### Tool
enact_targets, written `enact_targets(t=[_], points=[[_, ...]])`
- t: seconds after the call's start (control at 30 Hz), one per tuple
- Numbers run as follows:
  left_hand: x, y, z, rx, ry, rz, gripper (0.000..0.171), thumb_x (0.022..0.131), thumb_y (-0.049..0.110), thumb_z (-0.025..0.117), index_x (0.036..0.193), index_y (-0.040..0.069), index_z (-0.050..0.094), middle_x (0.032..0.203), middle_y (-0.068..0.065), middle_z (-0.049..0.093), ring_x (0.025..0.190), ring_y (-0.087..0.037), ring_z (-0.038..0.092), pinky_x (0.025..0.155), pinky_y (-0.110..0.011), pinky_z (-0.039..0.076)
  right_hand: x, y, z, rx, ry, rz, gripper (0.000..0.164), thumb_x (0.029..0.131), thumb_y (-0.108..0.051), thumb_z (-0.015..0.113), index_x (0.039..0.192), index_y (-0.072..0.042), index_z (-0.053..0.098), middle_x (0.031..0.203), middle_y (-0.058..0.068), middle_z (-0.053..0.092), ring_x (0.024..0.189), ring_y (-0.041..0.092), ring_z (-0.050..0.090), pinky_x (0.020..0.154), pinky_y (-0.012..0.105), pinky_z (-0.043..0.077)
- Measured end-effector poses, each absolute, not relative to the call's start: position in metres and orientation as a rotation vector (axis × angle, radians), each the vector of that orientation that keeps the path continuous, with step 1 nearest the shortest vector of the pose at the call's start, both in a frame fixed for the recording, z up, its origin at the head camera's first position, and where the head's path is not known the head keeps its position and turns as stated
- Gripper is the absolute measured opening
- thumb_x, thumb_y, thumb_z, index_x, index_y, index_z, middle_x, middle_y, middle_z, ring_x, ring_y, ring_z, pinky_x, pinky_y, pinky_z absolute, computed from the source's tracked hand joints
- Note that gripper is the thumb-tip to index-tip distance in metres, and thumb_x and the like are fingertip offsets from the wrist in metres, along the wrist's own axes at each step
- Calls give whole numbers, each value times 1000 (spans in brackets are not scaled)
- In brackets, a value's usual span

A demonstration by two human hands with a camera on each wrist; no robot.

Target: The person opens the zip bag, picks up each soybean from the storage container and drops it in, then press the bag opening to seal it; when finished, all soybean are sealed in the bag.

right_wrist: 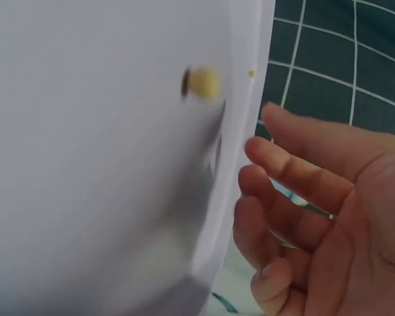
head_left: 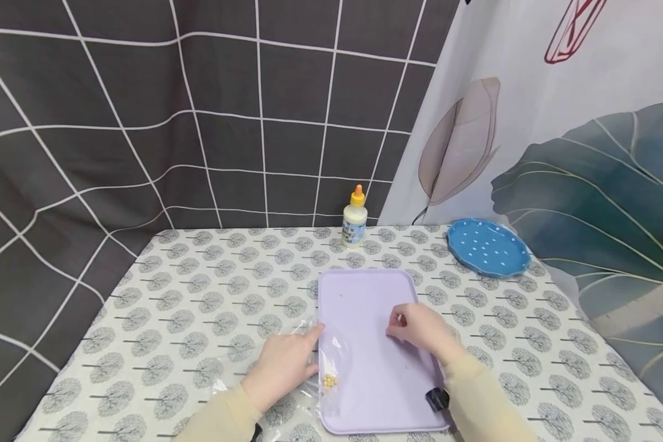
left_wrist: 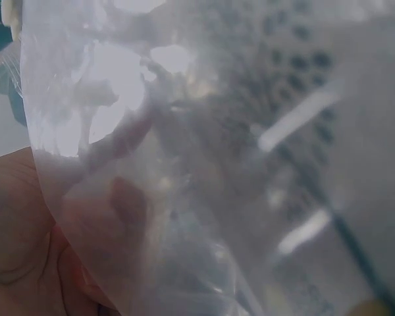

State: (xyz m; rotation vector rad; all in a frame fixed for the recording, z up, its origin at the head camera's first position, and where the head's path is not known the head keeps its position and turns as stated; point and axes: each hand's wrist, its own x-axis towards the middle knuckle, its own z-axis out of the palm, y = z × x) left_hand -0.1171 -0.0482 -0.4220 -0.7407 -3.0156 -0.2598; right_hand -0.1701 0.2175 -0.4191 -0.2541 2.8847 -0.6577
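A clear plastic bag (head_left: 331, 353) lies partly over the left side of the lilac tray (head_left: 372, 393). Inside its lower part is a cluster of small round yellow beans (head_left: 328, 381). My left hand (head_left: 284, 368) holds the bag at the tray's left rim; in the left wrist view the see-through film covers part of the fingers (left_wrist: 85, 276). Over the tray's right half is my right hand (head_left: 422, 328), its fingers loosely bent with nothing seen between them. One blurred yellow bean (right_wrist: 204, 82) shows against the tray near those fingertips in the right wrist view.
A glue bottle (head_left: 354, 227) with an orange tip stands behind the tray. To the back right lies a blue plate (head_left: 486, 242) with white dots. A tree-print cloth (head_left: 199, 307) covers the table, and a dark checked curtain (head_left: 226, 141) hangs behind.
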Motion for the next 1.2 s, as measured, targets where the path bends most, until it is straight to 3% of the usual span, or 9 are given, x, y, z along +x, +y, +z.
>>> enact_targets(t=[0.27, 0.43, 0.83, 1.2], points=[[-117, -49, -421, -751, -3004, -268, 70, 71, 37, 79, 131, 10, 55, 69, 1, 63, 55, -13, 54, 49, -27, 43, -139, 245, -411, -309, 2822, -741, 13, 78, -22, 75, 77, -17, 63, 63, -7, 54, 56, 10, 49, 50, 23, 42], [-116, -49, -422, -736, -3030, -266, 70, 72, 38, 79, 131, 10, 54, 73, 1, 66, 59, -15, 58, 53, -30, 46, -124, 255, -409, -359, 2812, -766, 11, 79, -21, 74, 80, -17, 64, 63, -9, 54, 54, 7, 49, 48, 22, 43], [-117, -50, -420, -696, -3046, -295, 72, 72, 39, 79, 133, 10, 53, 62, 5, 56, 52, -9, 48, 45, -24, 38, -79, 274, -412, -322, 2870, -709, 18, 77, -22, 76, 72, -25, 59, 59, -13, 46, 52, 1, 38, 49, 20, 35], [-117, -50, -416, -670, -3056, -366, 72, 72, 39, 78, 133, 10, 52, 68, 3, 62, 55, -10, 52, 48, -25, 40, -58, 273, -419, -318, 2914, -605, 24, 74, -29, 76, 68, -29, 54, 58, -17, 42, 51, -1, 35, 48, 19, 33]])
